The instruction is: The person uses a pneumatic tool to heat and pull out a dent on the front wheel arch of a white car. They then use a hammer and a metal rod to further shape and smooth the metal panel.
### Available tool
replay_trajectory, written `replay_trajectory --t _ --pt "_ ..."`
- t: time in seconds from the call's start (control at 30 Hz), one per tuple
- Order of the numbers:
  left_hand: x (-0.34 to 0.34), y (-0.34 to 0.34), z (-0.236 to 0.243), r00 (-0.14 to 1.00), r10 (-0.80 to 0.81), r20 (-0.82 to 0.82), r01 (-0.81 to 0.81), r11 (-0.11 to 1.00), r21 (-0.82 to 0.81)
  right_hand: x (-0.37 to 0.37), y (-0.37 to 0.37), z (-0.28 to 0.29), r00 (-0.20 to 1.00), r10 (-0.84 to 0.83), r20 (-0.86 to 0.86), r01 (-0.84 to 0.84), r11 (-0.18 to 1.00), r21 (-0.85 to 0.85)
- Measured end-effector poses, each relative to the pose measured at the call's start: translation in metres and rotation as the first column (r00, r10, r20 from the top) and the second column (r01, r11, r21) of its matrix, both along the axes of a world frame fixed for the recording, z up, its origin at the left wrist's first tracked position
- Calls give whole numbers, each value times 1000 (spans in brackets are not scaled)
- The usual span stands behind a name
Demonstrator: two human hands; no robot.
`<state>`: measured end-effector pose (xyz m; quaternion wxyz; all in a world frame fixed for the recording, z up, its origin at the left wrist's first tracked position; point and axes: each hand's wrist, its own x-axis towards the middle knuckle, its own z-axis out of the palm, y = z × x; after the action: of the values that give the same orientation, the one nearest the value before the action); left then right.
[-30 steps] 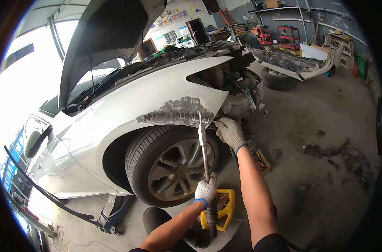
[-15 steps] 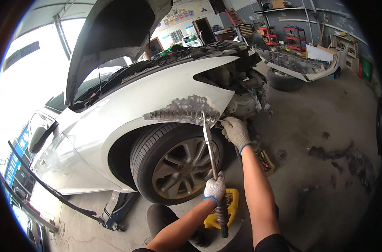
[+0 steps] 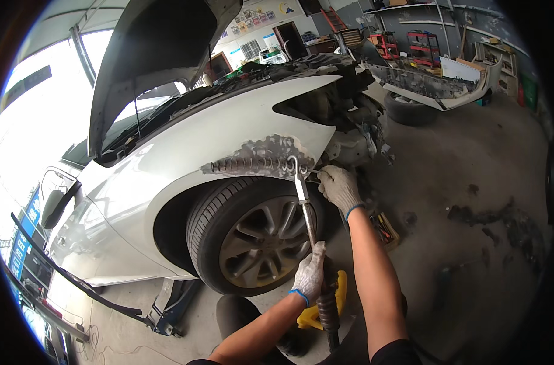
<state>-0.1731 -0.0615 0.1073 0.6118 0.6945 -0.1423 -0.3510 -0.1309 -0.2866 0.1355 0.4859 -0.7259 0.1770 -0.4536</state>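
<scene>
The white car fender (image 3: 222,134) has a bare grey patch (image 3: 268,149) above the wheel arch, with a row of small metal pull rings (image 3: 252,165) along it. A slide hammer (image 3: 308,218) has its hooked tip at the front rings. Gloved in white knit, my left hand (image 3: 309,274) is closed around its shaft, and the dark ribbed handle (image 3: 329,310) extends below. My right hand (image 3: 339,185), also gloved, pinches the end of a thin metal rod (image 3: 313,172) at the fender's front edge. How far that rod runs through the rings is hard to see.
Below the fender is the front wheel (image 3: 258,237). A yellow case (image 3: 341,292) and a tool box (image 3: 386,231) lie on the floor close to my arms. A blue jack (image 3: 170,310) stands under the car. A removed bumper (image 3: 435,100) rests on a tyre (image 3: 411,112) behind.
My left hand has shifted slightly on the shaft, and the slide hammer's lower end has swung a little to the right. The right hand keeps its pinch on the rod. The view has shifted slightly.
</scene>
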Motion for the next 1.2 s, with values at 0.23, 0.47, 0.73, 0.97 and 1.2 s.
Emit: replay_trajectory --t 0.23,0.47,0.73,0.97,1.2 --pt "-11 -6 -14 992 25 124 -31 999 42 -2 1 3 992 -87 -89 85 996 -34" --pt "-9 -11 -12 984 -33 -175 8 990 -141 -3 -2 1 992 -103 -70 94 988 -123" --pt "7 -4 -32 888 -231 -398 104 943 -316 -2 8 2 998 -44 -40 42 998 -39" --pt "-24 -12 0 794 -219 -567 9 937 -350 -10 8 23 963 -32 -266 29 999 -14" --pt "-62 -22 55 461 -435 -773 -132 828 -545 -18 9 39 931 -86 -354 10 978 -210"
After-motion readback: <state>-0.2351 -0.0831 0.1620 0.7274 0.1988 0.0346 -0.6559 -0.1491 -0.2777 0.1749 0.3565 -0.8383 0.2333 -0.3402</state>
